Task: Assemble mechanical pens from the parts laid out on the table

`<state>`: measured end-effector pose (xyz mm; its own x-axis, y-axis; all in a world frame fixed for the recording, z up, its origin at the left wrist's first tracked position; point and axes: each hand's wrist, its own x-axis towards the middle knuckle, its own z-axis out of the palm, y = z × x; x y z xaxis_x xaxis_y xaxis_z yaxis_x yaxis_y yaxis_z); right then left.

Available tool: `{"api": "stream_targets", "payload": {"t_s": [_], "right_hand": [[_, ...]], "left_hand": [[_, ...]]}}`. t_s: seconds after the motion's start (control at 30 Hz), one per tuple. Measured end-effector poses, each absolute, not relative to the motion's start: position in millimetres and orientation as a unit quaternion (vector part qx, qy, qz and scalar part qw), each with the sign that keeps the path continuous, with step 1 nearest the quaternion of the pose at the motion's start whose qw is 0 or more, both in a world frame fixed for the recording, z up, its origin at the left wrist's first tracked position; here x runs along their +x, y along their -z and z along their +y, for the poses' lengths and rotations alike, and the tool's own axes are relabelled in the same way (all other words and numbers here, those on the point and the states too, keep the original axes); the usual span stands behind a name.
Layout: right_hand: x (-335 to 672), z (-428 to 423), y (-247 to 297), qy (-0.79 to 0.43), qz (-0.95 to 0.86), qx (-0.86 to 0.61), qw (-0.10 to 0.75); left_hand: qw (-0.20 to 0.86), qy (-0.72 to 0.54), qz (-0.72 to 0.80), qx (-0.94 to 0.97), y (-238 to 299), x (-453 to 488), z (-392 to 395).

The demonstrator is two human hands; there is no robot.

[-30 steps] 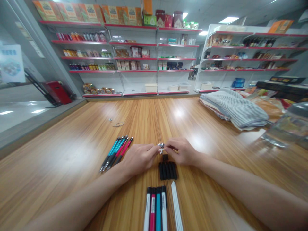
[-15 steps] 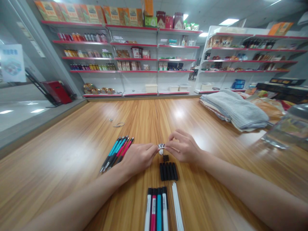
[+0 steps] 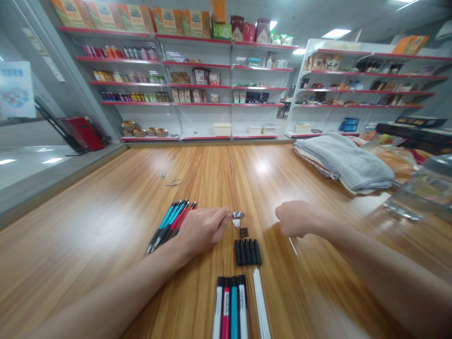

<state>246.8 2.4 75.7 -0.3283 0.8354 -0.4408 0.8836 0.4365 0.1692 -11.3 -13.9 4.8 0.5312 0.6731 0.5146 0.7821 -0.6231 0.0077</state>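
2 hands [image 3: 205,229]; 5 blk grips [image 3: 247,253]; min. 4 pen bbls [image 3: 234,308]

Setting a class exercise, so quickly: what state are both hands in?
Left hand: closed in a pinch beside the metal tips; anything held is too small to tell.
Right hand: curled; whether it grips the thin white stick cannot be told.

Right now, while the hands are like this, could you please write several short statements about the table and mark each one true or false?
1. The black grips lie between the pen tubes and the silver tips. True.
2. The two hands touch each other. False: the left hand and right hand are apart.
3. A thin white stick pokes out at the near side of the right hand. True.
4. The long white sticks lie left of the pen tubes. False: the long white sticks lie to the right.
5. Every pen beside the left hand is blue. False: a pink pen lies with the blue pens.
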Motion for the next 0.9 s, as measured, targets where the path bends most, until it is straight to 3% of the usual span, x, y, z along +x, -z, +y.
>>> {"api": "stream_targets", "payload": {"t_s": [0.1, 0.27, 0.43, 0.7, 0.9], "right_hand": [[240, -17, -82, 0.101, 0.814, 0.466, 0.332], [220, -46, -86, 0.204, 0.827, 0.363, 0.378], [229, -37, -86, 0.299, 0.826, 0.329, 0.348], [237, -30, -66, 0.324, 0.792, 0.345, 0.386], [228, -44, -62, 0.318, 0.796, 0.372, 0.357]], "left_hand": [[0.117, 0.243, -0.416, -0.868, -6, -11, -15], [0.126, 0.249, -0.408, -0.869, -7, -11, -15], [0.124, 0.258, -0.404, -0.869, -7, -12, -14], [0.130, 0.263, -0.401, -0.868, -7, -12, -13], [0.128, 0.258, -0.405, -0.868, -7, -13, -14]]}}
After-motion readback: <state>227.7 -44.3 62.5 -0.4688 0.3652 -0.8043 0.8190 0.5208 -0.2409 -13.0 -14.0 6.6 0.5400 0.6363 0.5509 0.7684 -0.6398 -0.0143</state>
